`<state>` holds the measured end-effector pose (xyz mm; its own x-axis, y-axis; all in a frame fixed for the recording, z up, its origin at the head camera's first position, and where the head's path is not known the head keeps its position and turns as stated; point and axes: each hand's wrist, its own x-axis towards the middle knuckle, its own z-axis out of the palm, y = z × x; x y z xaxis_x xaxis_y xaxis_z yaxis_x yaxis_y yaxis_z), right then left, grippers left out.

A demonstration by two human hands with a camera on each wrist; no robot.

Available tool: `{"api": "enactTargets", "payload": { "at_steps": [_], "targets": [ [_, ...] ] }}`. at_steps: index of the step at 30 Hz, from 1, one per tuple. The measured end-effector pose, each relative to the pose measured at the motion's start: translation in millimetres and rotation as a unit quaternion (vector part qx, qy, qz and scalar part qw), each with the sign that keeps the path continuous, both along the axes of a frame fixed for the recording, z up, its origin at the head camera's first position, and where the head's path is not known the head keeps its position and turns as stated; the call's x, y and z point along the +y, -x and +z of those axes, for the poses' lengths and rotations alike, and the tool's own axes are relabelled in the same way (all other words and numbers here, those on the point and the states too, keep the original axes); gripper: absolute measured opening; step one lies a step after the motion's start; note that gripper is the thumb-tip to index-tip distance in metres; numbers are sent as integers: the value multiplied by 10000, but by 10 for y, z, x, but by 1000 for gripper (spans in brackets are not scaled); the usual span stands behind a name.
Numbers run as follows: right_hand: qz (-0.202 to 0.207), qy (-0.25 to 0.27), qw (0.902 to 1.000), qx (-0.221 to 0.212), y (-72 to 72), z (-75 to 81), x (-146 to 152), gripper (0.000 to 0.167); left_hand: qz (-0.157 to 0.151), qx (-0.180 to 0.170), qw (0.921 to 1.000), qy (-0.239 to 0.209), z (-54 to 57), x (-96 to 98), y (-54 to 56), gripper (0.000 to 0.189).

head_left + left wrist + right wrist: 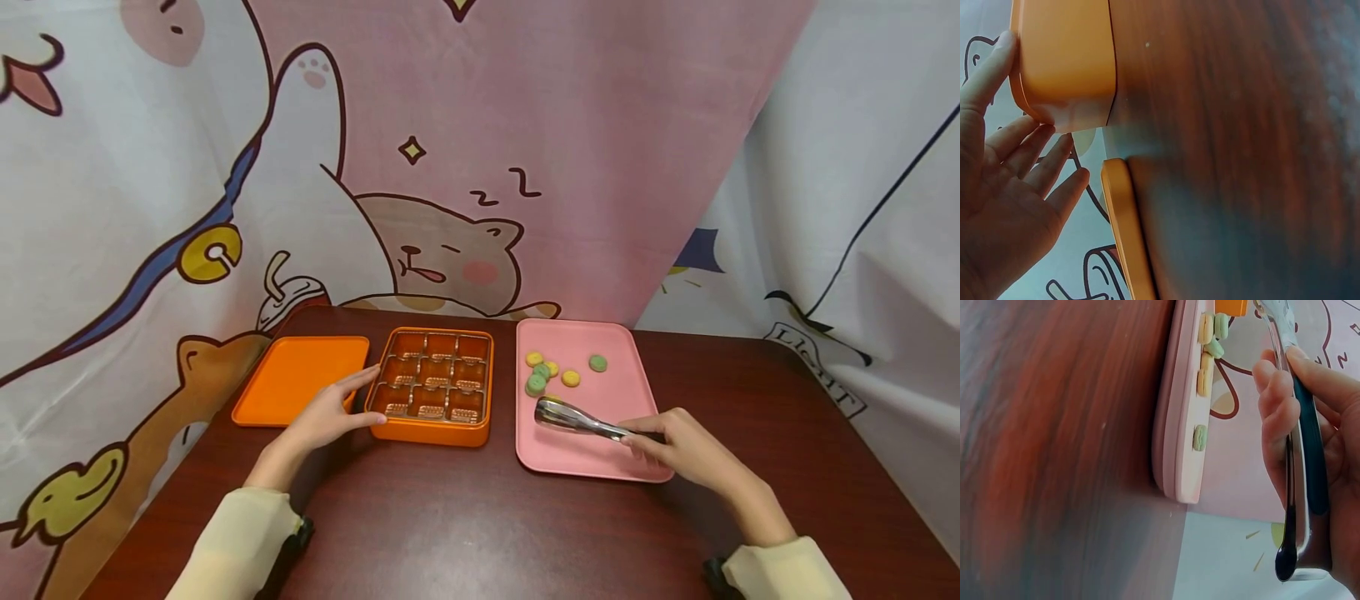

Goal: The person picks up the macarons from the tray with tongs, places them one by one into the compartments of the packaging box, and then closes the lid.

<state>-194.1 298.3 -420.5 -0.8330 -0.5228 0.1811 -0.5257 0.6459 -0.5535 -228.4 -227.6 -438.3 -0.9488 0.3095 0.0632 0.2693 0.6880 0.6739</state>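
Note:
My left hand (330, 412) touches the near left corner of an orange box (431, 432), its thumb at the front rim and fingers extended along the side. Inside the box, a clear plastic insert (434, 374) forms a grid of compartments. In my right hand (686, 450) are metal tongs (577, 419) with dark grip strips, gripped between thumb and fingers. The tongs reach left over a pink tray (585, 463), their tips just on the near side of small green macarons (536, 384) and yellow macarons (571, 378). A bit of yellow shows behind the tips.
An orange lid (300, 379) lies flat left of the box on the dark wooden table (450, 525). Behind the table hangs a printed cartoon curtain (585, 167). One green macaron (597, 363) sits apart toward the tray's far right.

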Motion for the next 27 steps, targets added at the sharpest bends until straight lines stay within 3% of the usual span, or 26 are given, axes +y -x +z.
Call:
{"api": "enactTargets", "payload": {
  "at_steps": [8, 27],
  "targets": [
    [-63, 69, 9995, -286, 62, 19, -112, 20, -5, 42, 10000, 24, 5, 0, -6, 87],
    [236, 316, 9974, -606, 259, 109, -474, 18, -15, 43, 10000, 24, -12, -7, 12, 87]
  ]
}}
